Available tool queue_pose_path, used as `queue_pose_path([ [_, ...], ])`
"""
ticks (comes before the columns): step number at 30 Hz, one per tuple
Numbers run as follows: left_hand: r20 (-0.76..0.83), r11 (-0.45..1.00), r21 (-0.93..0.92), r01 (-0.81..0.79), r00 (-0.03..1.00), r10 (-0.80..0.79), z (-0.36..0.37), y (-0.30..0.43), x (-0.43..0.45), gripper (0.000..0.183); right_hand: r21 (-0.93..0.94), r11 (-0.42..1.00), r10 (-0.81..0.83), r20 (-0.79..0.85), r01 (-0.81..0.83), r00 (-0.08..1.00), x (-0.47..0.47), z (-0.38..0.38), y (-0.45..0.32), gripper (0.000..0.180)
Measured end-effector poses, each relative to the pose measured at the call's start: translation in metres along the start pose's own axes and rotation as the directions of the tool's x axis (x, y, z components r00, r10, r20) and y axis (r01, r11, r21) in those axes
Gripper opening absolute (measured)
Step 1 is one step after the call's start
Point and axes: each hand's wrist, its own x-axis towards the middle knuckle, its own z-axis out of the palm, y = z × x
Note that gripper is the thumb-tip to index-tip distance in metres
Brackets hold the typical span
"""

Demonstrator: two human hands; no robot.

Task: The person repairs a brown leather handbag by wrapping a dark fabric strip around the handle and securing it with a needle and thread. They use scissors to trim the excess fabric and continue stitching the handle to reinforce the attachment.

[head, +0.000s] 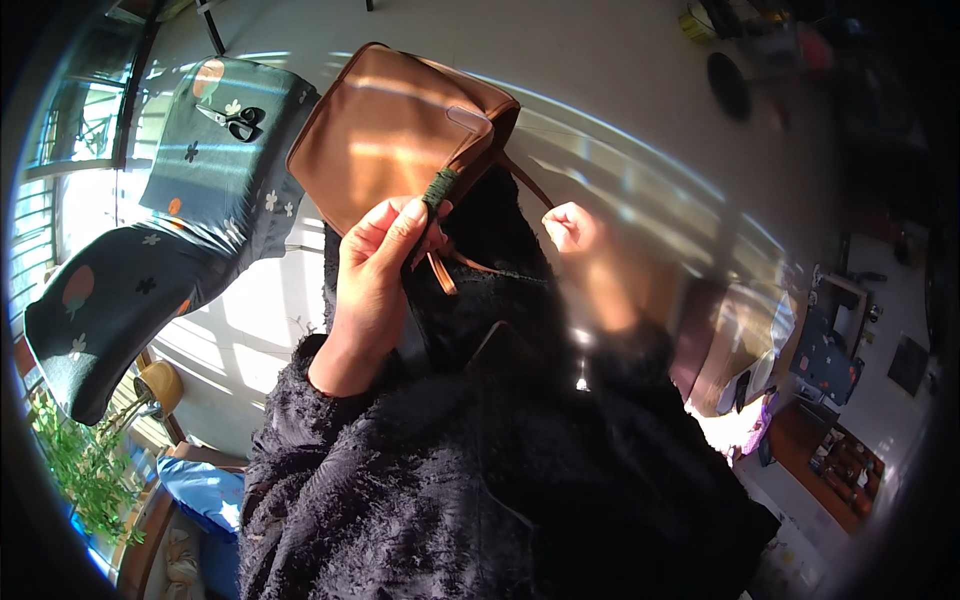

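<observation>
A brown leather bag [390,127] lies tilted in front of me, at my knees. My left hand [382,255] pinches its narrow strap between thumb and fingers. Dark green cord [440,187] is wound tightly around that strap, just above my fingertips. Below the hand a brown strap end [442,274] hangs loose over my black clothing. My right hand [574,227] is raised to the right of the bag with its fingertips together. Another thin brown strap [529,182] runs from the bag to those fingertips; whether they grip it, or a thread, I cannot tell.
At the left stands a chair in a dark patterned cover [225,165], with black-handled scissors [234,120] on its seat. A leafy plant [86,469] and blue cloth [201,491] are at lower left. A cardboard box [739,330] stands on the right, near a reddish-brown table [799,442].
</observation>
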Motion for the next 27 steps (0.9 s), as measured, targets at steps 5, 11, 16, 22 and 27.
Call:
queue_pose_path([
  [5,0.007,0.998,0.061,0.012,1.0,-0.013,-0.002,0.001,0.003,0.018,-0.196,0.963,-0.184,0.023,0.185,0.983,-0.012,0.011,0.02,0.001],
  [11,-0.01,0.998,0.05,0.04,0.999,-0.04,0.005,-0.001,0.001,0.02,-0.511,0.854,-0.02,0.152,0.096,0.988,-0.007,0.037,0.022,0.013],
  [16,0.024,0.998,0.055,0.027,0.999,-0.028,0.002,-0.005,0.001,0.019,-0.464,0.88,-0.011,0.193,0.102,0.981,-0.004,0.044,0.019,0.012],
  [22,0.024,0.998,0.041,0.045,0.999,-0.046,0.001,-0.005,0.0,0.018,-0.172,0.98,-0.06,0.227,0.1,0.972,-0.005,0.056,0.024,0.009],
  [27,0.011,0.998,0.03,0.061,0.998,-0.062,0.002,-0.006,0.0,0.017,0.077,0.995,0.043,0.281,-0.067,0.959,-0.002,0.064,0.037,0.007],
])
